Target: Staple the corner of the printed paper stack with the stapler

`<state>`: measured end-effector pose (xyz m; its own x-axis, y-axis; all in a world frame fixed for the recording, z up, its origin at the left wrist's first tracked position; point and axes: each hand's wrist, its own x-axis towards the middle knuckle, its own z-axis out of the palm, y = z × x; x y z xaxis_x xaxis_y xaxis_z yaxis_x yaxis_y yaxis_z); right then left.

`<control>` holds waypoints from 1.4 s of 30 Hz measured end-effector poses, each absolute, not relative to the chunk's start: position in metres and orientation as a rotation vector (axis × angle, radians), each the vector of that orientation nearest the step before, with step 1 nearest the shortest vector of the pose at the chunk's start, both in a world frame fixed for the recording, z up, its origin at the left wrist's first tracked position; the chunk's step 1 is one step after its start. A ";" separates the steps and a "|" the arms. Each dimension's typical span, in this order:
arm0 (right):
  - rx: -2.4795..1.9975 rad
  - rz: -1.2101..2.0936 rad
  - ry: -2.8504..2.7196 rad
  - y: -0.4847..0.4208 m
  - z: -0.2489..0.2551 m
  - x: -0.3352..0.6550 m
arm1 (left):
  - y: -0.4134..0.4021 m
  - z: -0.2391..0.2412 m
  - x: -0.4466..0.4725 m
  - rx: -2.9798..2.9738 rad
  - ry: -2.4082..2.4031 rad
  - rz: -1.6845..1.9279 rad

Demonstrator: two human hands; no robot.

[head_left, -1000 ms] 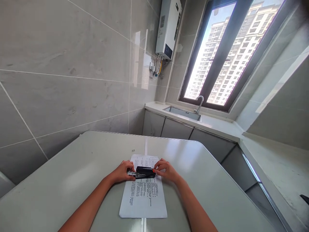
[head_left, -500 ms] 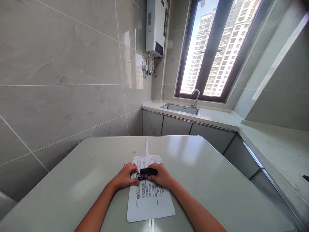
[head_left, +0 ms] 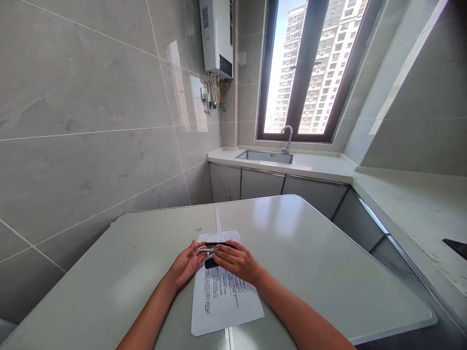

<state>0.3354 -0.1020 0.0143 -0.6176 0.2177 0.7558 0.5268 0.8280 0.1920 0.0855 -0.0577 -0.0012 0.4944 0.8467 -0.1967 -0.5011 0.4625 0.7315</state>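
Observation:
A black stapler [head_left: 210, 264] is held just over the printed sheets of paper [head_left: 228, 316], its black parts spread apart with a metal strip showing between them. My right hand [head_left: 239, 262] is closed around its right side, the fingers lying across it. At its left end, the fingertips of my left hand [head_left: 185, 267] grip the metal part, palm turned partly up. My right fingers hide much of the stapler's middle. Beneath both hands the sheets lie flat on the pale table [head_left: 310, 282], text facing up.
Tiny metal bits, perhaps staples [head_left: 199, 229], lie beyond the paper. A seam [head_left: 218, 216] runs down the table. Past the far edge is a counter [head_left: 317, 167] with a sink [head_left: 266, 156] and faucet [head_left: 288, 138]. A dark object [head_left: 456, 248] rests on the right counter.
The stapler has been turned and its parts now stand spread apart. My left hand has rolled palm-up, and my right fingers have moved over the stapler. The view has shifted slightly.

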 end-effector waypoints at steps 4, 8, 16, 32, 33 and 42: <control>-0.526 -0.374 -2.278 -0.105 0.012 0.331 | -0.057 -0.004 0.085 0.716 0.624 0.890; -0.628 -0.324 -2.298 -0.103 0.010 0.330 | -0.059 -0.001 0.086 0.697 0.632 0.886; -0.974 -0.138 -2.012 -0.091 0.003 0.343 | -0.048 0.000 0.075 0.535 0.770 1.147; -1.045 0.802 -1.980 -0.100 0.005 0.340 | -0.066 0.022 0.083 0.878 0.714 1.123; -1.005 0.760 -1.938 -0.100 0.007 0.339 | -0.068 0.024 0.084 0.939 0.722 1.088; -0.754 0.176 -1.956 -0.104 0.011 0.309 | -0.081 0.028 0.091 1.545 0.818 0.886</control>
